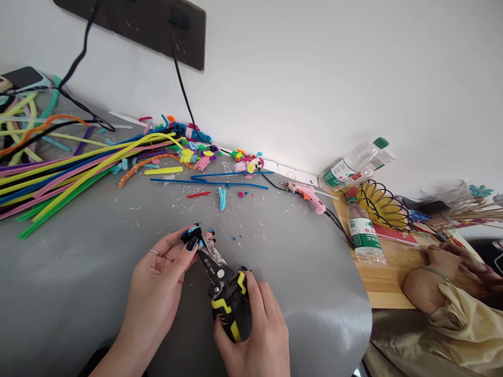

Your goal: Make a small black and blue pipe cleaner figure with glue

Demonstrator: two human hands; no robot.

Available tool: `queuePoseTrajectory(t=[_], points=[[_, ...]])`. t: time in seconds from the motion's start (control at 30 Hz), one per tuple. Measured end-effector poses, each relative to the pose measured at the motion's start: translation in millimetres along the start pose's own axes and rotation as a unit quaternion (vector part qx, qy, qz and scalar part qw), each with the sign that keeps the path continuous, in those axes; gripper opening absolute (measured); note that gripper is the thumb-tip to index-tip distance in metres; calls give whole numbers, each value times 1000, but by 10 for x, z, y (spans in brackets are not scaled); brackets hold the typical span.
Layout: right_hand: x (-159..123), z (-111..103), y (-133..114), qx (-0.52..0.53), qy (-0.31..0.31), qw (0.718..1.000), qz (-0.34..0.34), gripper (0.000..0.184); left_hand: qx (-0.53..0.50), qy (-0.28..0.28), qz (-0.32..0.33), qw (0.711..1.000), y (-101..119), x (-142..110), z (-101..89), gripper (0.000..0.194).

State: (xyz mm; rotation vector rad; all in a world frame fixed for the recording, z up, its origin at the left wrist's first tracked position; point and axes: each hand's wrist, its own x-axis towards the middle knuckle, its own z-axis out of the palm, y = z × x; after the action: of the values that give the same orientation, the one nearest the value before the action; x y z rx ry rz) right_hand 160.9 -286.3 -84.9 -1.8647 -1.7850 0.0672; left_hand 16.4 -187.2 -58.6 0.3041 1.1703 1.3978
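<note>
Left hand (157, 285): pinched on black-and-blue piece (190, 234), above near side of gray bench (314, 272). Right hand (261, 330): clasped round wire strippers (220, 274), blades parted at piece. Apparent step: trimming; cut calls for fingertips clear of blades.

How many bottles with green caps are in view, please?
2: the rear bottle near the white wall, and the front bottle on the wooden table, beside the black-and-yellow basket. Others could be hidden behind these.
</note>
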Motion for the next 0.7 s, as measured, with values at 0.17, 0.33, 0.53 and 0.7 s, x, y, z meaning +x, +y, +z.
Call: queuePoseTrajectory(t=[0.17, 0.33, 0.53, 0.7], points=[[-2, 13, 10, 4, 12, 1000, -5, 65, 1, 5, 2, 1000, 7, -7, 18, 53], [9, -16, -1, -5, 3, 1000, -3, 65, 8, 1, 10, 1000, -6, -2, 2, 52], [8, -19, -2, -2, 4, 1000, -1, 65, 15, 3, 14, 1000, -11, 8, -9, 54], [9, -19, 1, 2, -2, 1000, -3, 66, 9, 3, 10, 1000, -10, 5, 1, 54]])
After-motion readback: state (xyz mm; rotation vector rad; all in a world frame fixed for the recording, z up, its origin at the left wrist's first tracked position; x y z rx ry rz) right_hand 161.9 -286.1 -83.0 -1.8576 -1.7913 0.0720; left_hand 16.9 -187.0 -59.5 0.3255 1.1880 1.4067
